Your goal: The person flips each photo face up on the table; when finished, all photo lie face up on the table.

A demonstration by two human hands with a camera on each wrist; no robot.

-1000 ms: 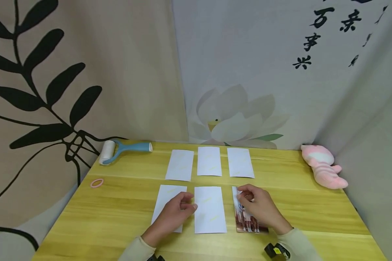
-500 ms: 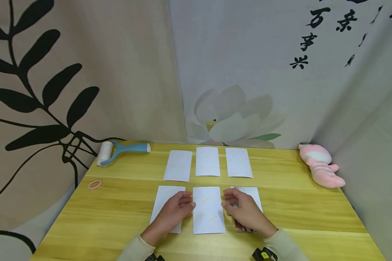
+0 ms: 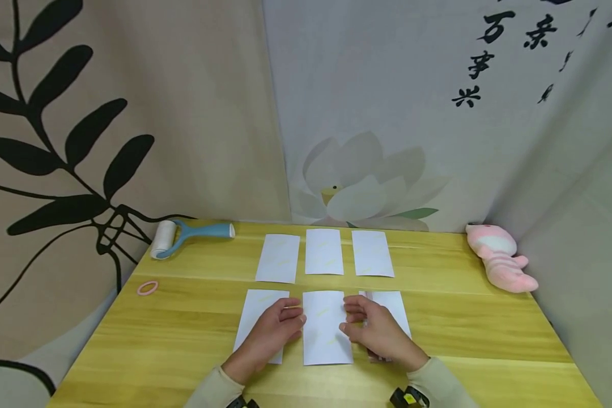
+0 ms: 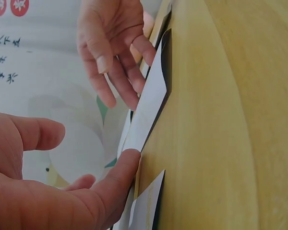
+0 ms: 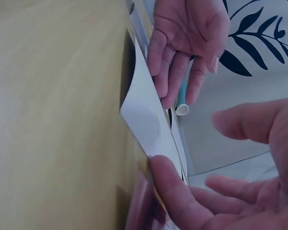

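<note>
A blank white card (image 3: 328, 334) with faint yellow marks lies in the middle of the front row. My left hand (image 3: 272, 328) is at its left edge, over the front left white card (image 3: 252, 314). On the opposite edge is my right hand (image 3: 379, 331), above a picture card (image 3: 396, 309) whose upper right looks white. In the left wrist view, fingertips touch the near edge of the bowed middle card (image 4: 146, 108); the thumb stands apart. The right wrist view likewise shows a fingertip against this card (image 5: 149, 115), with the thumb away from it.
Three white cards form a back row: left (image 3: 278, 258), middle (image 3: 324, 252) and right (image 3: 373, 254). A blue-handled lint roller (image 3: 204, 231) and a pink ring (image 3: 147, 288) lie at left. At the right edge lies a pink plush toy (image 3: 500, 258). Curtains hang behind the wooden table (image 3: 173, 340).
My right hand has moved left from the picture card to the middle card's right edge. The left hand has stayed nearly in place. The middle card has shifted very slightly right.
</note>
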